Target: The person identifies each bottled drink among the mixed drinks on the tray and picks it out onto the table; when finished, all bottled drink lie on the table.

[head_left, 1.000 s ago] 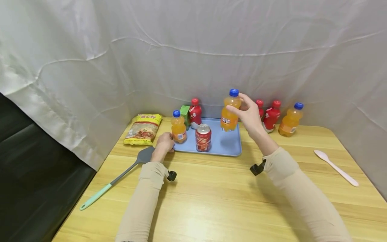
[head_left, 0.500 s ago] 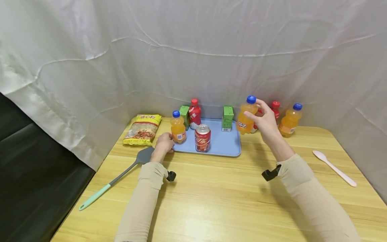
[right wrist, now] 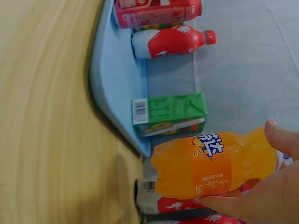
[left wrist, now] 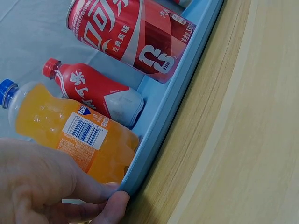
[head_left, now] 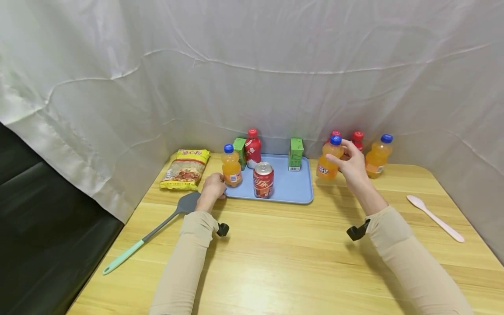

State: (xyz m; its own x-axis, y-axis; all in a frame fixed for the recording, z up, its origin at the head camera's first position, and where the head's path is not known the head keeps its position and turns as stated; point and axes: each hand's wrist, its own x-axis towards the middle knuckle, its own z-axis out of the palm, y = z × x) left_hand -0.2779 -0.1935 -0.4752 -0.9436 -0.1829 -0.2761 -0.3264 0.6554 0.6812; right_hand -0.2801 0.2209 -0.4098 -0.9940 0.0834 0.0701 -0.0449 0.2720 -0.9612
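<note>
My right hand (head_left: 353, 165) grips an orange soda bottle (head_left: 328, 165) with a blue cap by its upper part, just right of the blue tray (head_left: 293, 188). In the right wrist view this bottle (right wrist: 219, 163) overlaps red-and-white bottles behind it. At the tray's front left corner my left hand (head_left: 212, 188) pinches the rim, thumb and finger showing in the left wrist view. Close by that hand, a second orange soda bottle (left wrist: 77, 133) stands on the tray. A cola can (head_left: 263, 180), a red bottle (head_left: 253, 150) and two green drink cartons (head_left: 295, 155) stand there too.
Behind the right hand are two red bottles (head_left: 357, 139), with another orange soda bottle (head_left: 379, 156) to their right. A pink spoon (head_left: 435, 218) lies at the right. At the left are a yellow food packet (head_left: 186, 169) and a grey spatula (head_left: 157, 228). A grey curtain (head_left: 252, 78) hangs behind.
My right hand has carried the orange soda bottle rightward off the tray and lower, uncovering the right green carton. The left hand keeps its place at the tray corner.
</note>
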